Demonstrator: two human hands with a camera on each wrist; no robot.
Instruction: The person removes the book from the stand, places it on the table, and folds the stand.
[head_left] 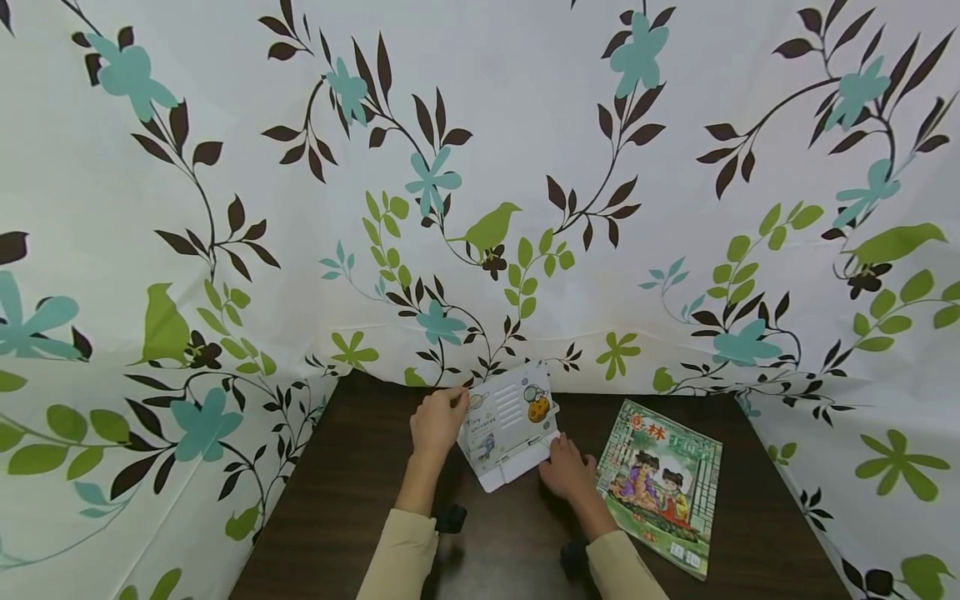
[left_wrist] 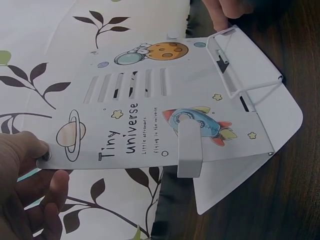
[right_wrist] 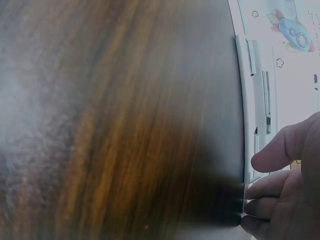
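Note:
A white book stand [head_left: 491, 400] with a slotted, tilted back panel stands on the dark table. Cartoon planets, a rocket and the words "Tiny universe" are printed on it. My left hand [head_left: 435, 423] pinches the panel's upper left corner between thumb and fingers, as the left wrist view confirms. At the lower right corner, my right hand [head_left: 567, 468] holds the front edge, thumb on top and fingers curled at the side in the right wrist view. A white page-holder flap [left_wrist: 255, 65] runs along the stand's lower edge, and a small white clip arm [left_wrist: 190, 150] juts over the rocket.
To the right of the stand, a colourful magazine [head_left: 660, 492] with two cartoon figures on its cover lies flat on the wooden table [head_left: 322, 500]. Behind and at both sides hangs a white cloth [head_left: 480, 100] with leaves, flowers and birds, bordering the tabletop.

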